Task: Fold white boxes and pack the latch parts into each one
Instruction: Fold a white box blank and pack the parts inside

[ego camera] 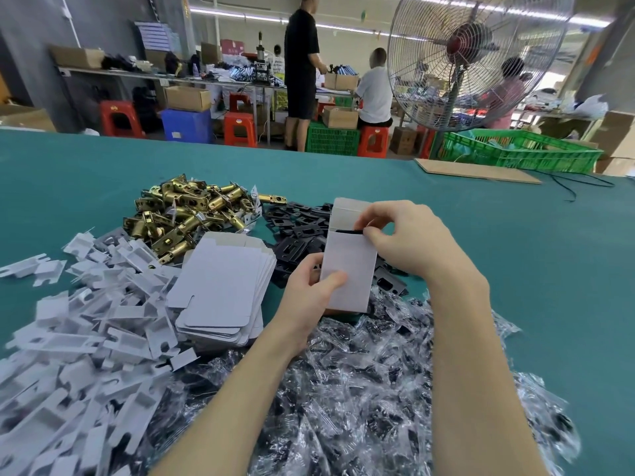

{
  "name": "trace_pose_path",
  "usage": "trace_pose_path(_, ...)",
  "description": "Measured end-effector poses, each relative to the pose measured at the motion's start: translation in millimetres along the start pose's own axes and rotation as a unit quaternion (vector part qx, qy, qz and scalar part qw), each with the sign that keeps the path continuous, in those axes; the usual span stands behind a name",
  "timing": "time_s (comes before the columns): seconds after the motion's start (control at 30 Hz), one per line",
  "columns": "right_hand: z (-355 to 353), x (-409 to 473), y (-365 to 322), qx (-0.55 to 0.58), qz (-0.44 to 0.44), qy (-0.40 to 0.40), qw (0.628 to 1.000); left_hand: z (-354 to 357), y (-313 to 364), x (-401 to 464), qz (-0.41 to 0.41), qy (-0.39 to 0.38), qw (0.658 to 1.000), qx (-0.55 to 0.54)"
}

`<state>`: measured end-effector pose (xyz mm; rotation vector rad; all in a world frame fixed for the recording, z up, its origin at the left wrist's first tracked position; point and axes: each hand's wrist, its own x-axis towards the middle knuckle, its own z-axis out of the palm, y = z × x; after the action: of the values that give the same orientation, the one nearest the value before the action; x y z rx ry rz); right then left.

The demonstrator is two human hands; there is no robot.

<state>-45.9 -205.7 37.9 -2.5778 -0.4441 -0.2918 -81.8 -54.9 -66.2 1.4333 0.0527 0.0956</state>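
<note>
1. The left hand (311, 290) grips the lower part of an upright white box (348, 269), thumb curled across its front face and fingers wrapped behind it, holding it just above the worktop (549, 269).
2. The right hand (400, 235) sits at the box's open top, to the right of and slightly above the left hand; its fingertips pinch what looks like a dark latch part at the mouth, though the part itself is mostly hidden.
3. The box's long axis runs up and away from the left hand toward the right, with the top flap (347, 209) standing open behind the mouth. The right hand is the nearer one to that opening, so I judge that pushing the part down along this axis falls to it.
4. Just left of the left hand lies a stack of flat box blanks (220, 286).
5. Beyond the hands are black strike plates (299, 221) and, further left, brass latch bolts (185, 211).
6. White card inserts (86, 321) spread far left; clear bagged parts (360, 389) lie beneath both forearms.
</note>
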Motion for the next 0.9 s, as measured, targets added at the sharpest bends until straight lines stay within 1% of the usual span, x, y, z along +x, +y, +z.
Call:
trace_pose_path(0.13,-5.5,-0.8,-4.1,-0.021,0.005,-0.028,0.999,-0.2,-0.5,0.4,-0.002,-0.002,1.000,-0.007)
trace_pose_path(0.27,-6.3,-2.8,-8.5,-0.047,0.033,-0.103,0.993,-0.3,-0.5,-0.4,0.006,-0.004,1.000,0.001)
trace_pose_path(0.43,-9.0,-3.2,-14.0,-0.071,0.065,-0.156,0.983,-0.1,0.2,-0.7,0.008,-0.003,1.000,0.013)
trace_pose_path(0.6,-11.9,-4.7,-17.1,-0.060,0.047,-0.146,0.986,-0.3,1.3,-0.6,0.003,0.006,1.000,0.008)
trace_pose_path(0.73,-11.8,-4.4,-15.3,-0.059,0.047,-0.157,0.985,0.3,1.2,-1.3,0.011,0.006,1.000,0.018)
trace_pose_path(0.8,-11.7,-4.4,-14.0,-0.034,0.022,-0.124,0.991,0.4,1.5,-0.9,0.009,0.015,1.000,0.009)
trace_pose_path(0.9,-11.3,-2.2,-11.1,0.060,-0.024,0.018,0.998,-1.6,1.7,2.5,-0.002,0.050,0.998,-0.024)
